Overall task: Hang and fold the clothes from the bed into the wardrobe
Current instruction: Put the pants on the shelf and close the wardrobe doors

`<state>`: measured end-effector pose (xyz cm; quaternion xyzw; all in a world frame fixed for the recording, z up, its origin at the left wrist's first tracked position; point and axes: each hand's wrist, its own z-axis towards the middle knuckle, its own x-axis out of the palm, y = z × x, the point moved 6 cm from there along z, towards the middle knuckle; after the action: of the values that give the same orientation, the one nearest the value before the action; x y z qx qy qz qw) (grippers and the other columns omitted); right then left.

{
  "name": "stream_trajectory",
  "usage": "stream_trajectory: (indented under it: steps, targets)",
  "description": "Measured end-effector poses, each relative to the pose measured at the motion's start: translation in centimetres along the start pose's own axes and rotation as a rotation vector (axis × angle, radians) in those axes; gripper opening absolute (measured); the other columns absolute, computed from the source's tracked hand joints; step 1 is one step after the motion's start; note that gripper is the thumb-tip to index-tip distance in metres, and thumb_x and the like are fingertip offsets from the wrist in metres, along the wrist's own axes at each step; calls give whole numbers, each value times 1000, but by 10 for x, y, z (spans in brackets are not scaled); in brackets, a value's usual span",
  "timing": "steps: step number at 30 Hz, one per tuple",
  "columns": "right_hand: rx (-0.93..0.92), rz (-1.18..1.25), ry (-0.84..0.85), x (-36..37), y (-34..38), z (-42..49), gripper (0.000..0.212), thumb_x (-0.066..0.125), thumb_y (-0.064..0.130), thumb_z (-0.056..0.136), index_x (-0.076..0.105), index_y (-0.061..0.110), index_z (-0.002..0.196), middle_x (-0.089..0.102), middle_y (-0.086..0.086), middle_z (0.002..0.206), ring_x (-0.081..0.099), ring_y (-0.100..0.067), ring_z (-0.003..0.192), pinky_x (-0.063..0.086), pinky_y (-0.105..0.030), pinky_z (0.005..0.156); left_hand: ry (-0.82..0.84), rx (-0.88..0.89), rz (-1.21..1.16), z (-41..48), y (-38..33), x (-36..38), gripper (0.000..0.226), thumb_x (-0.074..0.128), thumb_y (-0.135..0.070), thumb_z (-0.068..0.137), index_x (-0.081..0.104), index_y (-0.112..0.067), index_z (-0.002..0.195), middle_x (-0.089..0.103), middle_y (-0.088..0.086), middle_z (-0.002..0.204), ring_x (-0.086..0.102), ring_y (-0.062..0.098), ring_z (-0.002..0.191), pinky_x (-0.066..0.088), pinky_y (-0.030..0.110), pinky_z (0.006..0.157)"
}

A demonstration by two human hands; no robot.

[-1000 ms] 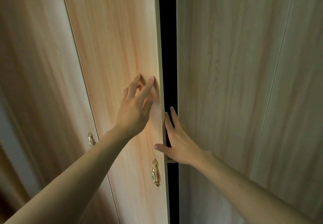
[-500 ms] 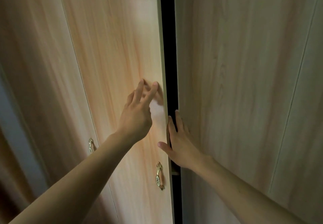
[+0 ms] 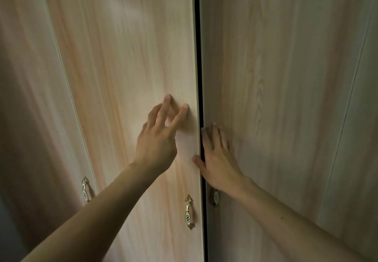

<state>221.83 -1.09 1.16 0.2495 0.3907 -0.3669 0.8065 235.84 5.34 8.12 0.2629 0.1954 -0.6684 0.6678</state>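
Both hands: left [image 3: 156, 141], right [image 3: 217, 159], flat on wardrobe doors [image 3: 122, 57].

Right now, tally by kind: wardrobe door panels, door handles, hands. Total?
Wardrobe door panels: 4
Door handles: 3
Hands: 2, left hand and right hand, both on the doors
Total: 9

Dim, warm light falls brightest on the left door [image 3: 122, 57], corners darken, and edges bow from wide-angle distortion.
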Motion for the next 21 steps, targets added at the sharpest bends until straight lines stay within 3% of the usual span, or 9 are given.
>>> stream_trajectory:
  steps: [6, 16, 21]
  targets:
    - [45, -33, -102, 4, -14, 15, 91, 42, 65, 94, -1, 16, 158, -14, -16, 164, -16, -33, 151, 3, -50, 121, -27, -3, 20, 9, 1, 15, 96, 67, -5, 76, 21, -35, 155, 12, 7, 165, 23, 34, 143, 58, 46, 78]
    - [170, -144, -201, 0, -41, 35, 125, 49, 86, 73, 0, 9, 158, -18, -22, 162, -19, -36, 150, 2, -58, 122, -81, 15, 39, 24, 3, 40, 88, 62, -10, 79, 23, -32, 155, 11, 8, 165, 24, 37, 143, 56, 47, 83]
    - [184, -158, -238, 2, -47, 41, 127, 47, 89, 69, 0, 12, 158, -17, -20, 163, -17, -35, 151, 4, -61, 120, -51, 1, 70, 25, 4, 52, 94, 71, -30, 78, 18, -29, 156, 6, 10, 166, 17, 38, 148, 51, 51, 95]
